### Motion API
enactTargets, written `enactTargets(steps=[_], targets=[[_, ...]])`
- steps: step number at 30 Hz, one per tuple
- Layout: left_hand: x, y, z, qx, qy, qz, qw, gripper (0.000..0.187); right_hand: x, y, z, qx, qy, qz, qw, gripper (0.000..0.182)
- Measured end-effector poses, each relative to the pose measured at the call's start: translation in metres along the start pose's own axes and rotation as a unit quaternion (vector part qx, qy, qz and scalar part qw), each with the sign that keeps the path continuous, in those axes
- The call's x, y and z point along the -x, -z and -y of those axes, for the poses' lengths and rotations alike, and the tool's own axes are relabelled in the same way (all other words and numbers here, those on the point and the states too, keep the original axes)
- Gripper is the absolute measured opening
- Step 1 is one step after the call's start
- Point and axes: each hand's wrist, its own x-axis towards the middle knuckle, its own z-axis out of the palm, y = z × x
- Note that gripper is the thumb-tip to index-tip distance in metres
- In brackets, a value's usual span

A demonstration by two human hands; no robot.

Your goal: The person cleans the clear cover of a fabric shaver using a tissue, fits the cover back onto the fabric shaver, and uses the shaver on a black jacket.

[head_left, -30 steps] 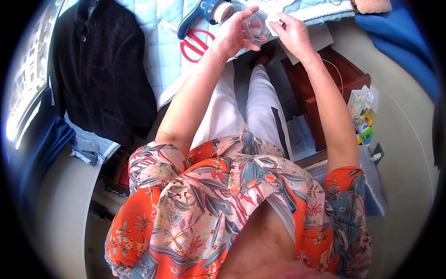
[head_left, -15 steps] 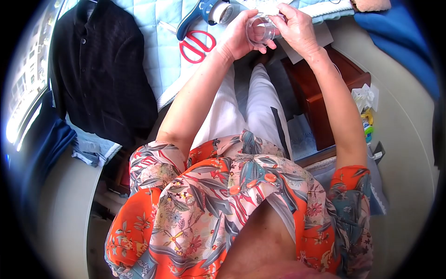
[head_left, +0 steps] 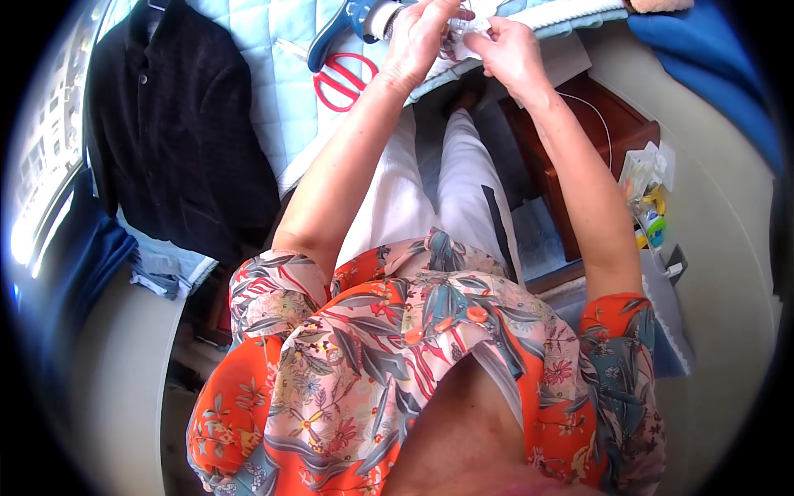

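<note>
My left hand (head_left: 420, 45) is closed around a clear plastic cup (head_left: 455, 31), which is partly hidden behind its fingers. Close by on the right, my right hand (head_left: 510, 56) has its thumb and fingers pinched at the cup's opening, by something whitish (head_left: 473, 41); what they grip is too small to make out. A blue fabric shaver (head_left: 354, 18) with a round white-rimmed head lies just left of my left hand. Below it on the quilt rest red-handled scissors (head_left: 344, 83), their blades pointing up and left.
A dark jacket (head_left: 178, 132) is spread on the light blue quilted bed cover (head_left: 269, 91). To the right stands a brown wooden cabinet (head_left: 571, 157) with a white cable over it. Small packets and bottles (head_left: 652, 211) sit beside it. Blue curtains (head_left: 711, 58) hang at the edge.
My left hand has turned, with its back now facing up, and the clear cup has tipped away up and left. My right hand has moved slightly down and left.
</note>
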Motion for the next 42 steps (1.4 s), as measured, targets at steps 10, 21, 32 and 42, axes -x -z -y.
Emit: enactTargets(steps=[10,21,32,42], targets=[[-0.002,0.003,0.004,0.013,-0.054,0.020,0.998,0.053,0.015,-0.012,0.019,-0.361,-0.212,0.111,0.901,0.014],[0.014,-0.009,-0.023,-0.040,-0.054,0.030,0.997,0.049,0.028,-0.012,0.019,-0.539,-0.266,0.220,0.768,0.010],[0.015,-0.007,-0.018,0.107,-0.051,0.066,0.991,0.054,0.034,-0.019,0.005,-0.710,-0.237,0.310,0.586,0.013],[0.008,-0.008,-0.006,0.188,-0.028,0.014,0.982,0.058,0.023,-0.009,0.001,-0.735,-0.211,0.298,0.571,0.011]])
